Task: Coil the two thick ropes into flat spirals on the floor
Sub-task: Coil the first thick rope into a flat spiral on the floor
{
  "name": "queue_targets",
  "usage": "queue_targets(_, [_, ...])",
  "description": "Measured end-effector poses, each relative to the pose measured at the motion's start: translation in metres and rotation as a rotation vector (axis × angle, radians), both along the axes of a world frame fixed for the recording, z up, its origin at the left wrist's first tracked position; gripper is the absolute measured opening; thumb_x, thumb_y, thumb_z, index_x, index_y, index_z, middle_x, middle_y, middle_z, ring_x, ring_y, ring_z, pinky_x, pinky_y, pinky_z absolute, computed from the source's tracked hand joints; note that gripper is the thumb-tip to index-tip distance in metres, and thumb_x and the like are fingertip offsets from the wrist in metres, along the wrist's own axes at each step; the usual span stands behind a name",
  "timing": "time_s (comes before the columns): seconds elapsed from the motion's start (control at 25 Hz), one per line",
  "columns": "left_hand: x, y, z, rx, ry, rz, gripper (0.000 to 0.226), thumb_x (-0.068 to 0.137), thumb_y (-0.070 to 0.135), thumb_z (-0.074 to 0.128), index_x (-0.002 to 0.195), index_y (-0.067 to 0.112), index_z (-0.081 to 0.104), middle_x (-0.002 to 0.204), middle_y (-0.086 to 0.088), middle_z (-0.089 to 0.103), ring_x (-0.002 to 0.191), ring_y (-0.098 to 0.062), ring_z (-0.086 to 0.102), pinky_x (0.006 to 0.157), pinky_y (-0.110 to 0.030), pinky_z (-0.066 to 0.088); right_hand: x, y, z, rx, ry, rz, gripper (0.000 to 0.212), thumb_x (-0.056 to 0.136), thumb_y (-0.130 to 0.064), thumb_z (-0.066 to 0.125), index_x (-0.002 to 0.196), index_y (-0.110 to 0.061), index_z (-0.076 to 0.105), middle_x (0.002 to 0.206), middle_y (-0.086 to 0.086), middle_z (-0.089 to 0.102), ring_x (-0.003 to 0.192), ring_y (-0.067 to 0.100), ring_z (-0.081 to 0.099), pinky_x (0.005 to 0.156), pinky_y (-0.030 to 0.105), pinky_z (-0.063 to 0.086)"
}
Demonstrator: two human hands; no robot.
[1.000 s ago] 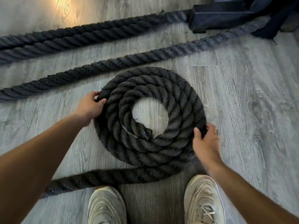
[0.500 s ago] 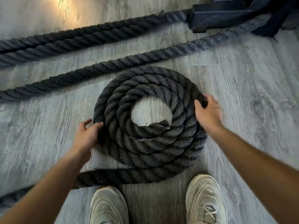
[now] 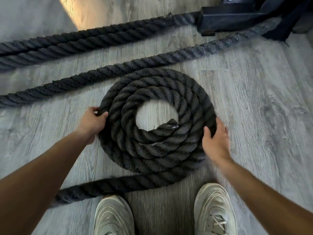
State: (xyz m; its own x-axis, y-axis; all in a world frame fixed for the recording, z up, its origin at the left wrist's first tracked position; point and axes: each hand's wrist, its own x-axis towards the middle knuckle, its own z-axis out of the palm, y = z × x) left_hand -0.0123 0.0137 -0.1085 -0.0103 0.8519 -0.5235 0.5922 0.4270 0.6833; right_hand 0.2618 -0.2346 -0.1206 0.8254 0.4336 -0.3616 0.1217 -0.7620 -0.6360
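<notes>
coil: the dark spiral (image 3: 157, 122) lay flat on the grey plank floor (image 3: 254, 116), about four turns round an open centre, its taped inner end (image 3: 171, 127) pointing right inside the hole.
left hand: the left hand (image 3: 91, 122) was at the coil's left rim, thumb over the outer turn and fingers curled round its outside, gripping it.
right hand: the right hand (image 3: 215, 141) was at the right rim, blurred, fingers spread and fairly straight against the outer turn; it clamped nothing.
free tail: the uncoiled tail (image 3: 118, 184) left the coil's near edge and ran leftward along the floor, just ahead of the shoes (image 3: 215, 209), passing under the left forearm.
key relation: the tail's long axis ran left to right, below both hands; the left hand was judged the nearer to it.
other rope: more rope (image 3: 94, 75) stretched beyond the coil, uncoiled, toward a dark base (image 3: 237, 16).
progress: judged partway through the first spiral.
</notes>
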Motion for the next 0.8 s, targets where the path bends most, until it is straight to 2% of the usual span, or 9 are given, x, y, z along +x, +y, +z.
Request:
queue_targets(0.12, [-0.019,-0.049,-0.010,-0.022,-0.015,0.165,0.053,0.097,0.030,0.066,0.141,0.011,0.043,0.127,-0.010,0.060,0.112,-0.030,0.062,0.092,-0.048,0.056,0.046,0.054,0.006,0.003,0.033,0.086,0.052,0.098,-0.031,0.057,0.149,-0.030,0.045,0.144,0.008,0.051,0.128,0.031,0.054,0.105,0.040,0.046])
queue_targets(0.16, [-0.024,-0.067,-0.014,-0.039,-0.007,0.206,0.054,0.095,0.032,0.068,0.140,0.012,0.043,0.127,-0.011,0.061,0.111,-0.031,0.064,0.090,-0.050,0.057,0.058,0.071,0.009,0.009,0.025,0.120,0.049,0.097,-0.030,0.059,0.145,-0.030,0.050,0.140,0.008,0.055,0.125,0.031,0.057,0.104,0.038,0.047])
queue_targets(0.28, [-0.028,-0.097,-0.023,-0.128,-0.042,0.269,0.052,0.091,0.036,0.071,0.131,0.014,0.048,0.116,-0.013,0.069,0.096,-0.029,0.070,0.066,-0.040,0.060,0.075,0.097,0.010,-0.008,-0.048,0.211,0.046,0.098,-0.029,0.060,0.143,-0.025,0.053,0.139,0.010,0.058,0.125,0.030,0.058,0.103,0.035,0.048])
queue_targets(0.36, [-0.021,-0.090,-0.016,-0.129,-0.091,0.291,0.048,0.089,0.028,0.071,0.128,0.011,0.048,0.109,-0.013,0.069,0.084,-0.023,0.067,0.055,-0.032,0.053,0.068,0.085,0.009,0.020,-0.064,0.145,0.046,0.098,-0.031,0.058,0.144,-0.025,0.051,0.139,0.010,0.057,0.125,0.032,0.058,0.100,0.037,0.050])
queue_targets(0.44, [-0.016,-0.064,-0.005,-0.054,-0.122,0.305,0.046,0.091,0.021,0.068,0.129,0.016,0.043,0.105,-0.006,0.063,0.085,-0.018,0.062,0.066,-0.034,0.051,0.038,0.054,0.006,0.015,-0.035,-0.001,0.053,0.098,-0.039,0.055,0.148,-0.026,0.043,0.144,0.010,0.051,0.129,0.036,0.052,0.100,0.046,0.050])
queue_targets(0.52, [-0.007,-0.028,0.003,0.004,-0.134,0.221,0.043,0.094,0.021,0.066,0.132,0.020,0.047,0.108,-0.002,0.063,0.089,-0.015,0.062,0.072,-0.030,0.049,-0.005,0.012,0.006,0.001,0.020,-0.097,0.060,0.100,-0.043,0.052,0.154,-0.028,0.032,0.155,0.012,0.038,0.138,0.039,0.041,0.103,0.055,0.047])
queue_targets(0.6, [0.004,0.007,0.006,0.028,-0.100,0.100,0.044,0.095,0.023,0.067,0.137,0.018,0.053,0.120,-0.001,0.065,0.098,-0.017,0.063,0.081,-0.030,0.050,-0.045,-0.019,0.012,0.010,0.088,-0.105,0.065,0.102,-0.043,0.050,0.159,-0.030,0.020,0.165,0.011,0.023,0.148,0.038,0.030,0.108,0.053,0.040])
queue_targets(0.72, [0.015,0.034,0.002,0.043,0.012,-0.067,0.048,0.095,0.024,0.067,0.141,0.019,0.054,0.127,-0.002,0.065,0.111,-0.021,0.063,0.100,-0.037,0.051,-0.067,-0.034,0.010,0.026,0.108,-0.087,0.068,0.103,-0.039,0.048,0.161,-0.023,0.016,0.165,0.015,0.021,0.151,0.035,0.024,0.111,0.047,0.036])
queue_targets(0.8, [0.017,0.034,-0.002,0.086,0.077,-0.112,0.048,0.096,0.025,0.066,0.142,0.019,0.053,0.124,-0.003,0.065,0.113,-0.023,0.063,0.103,-0.039,0.050,-0.058,-0.028,0.008,-0.003,0.119,-0.083,0.067,0.105,-0.034,0.046,0.162,-0.018,0.014,0.166,0.015,0.018,0.152,0.034,0.020,0.115,0.044,0.030])
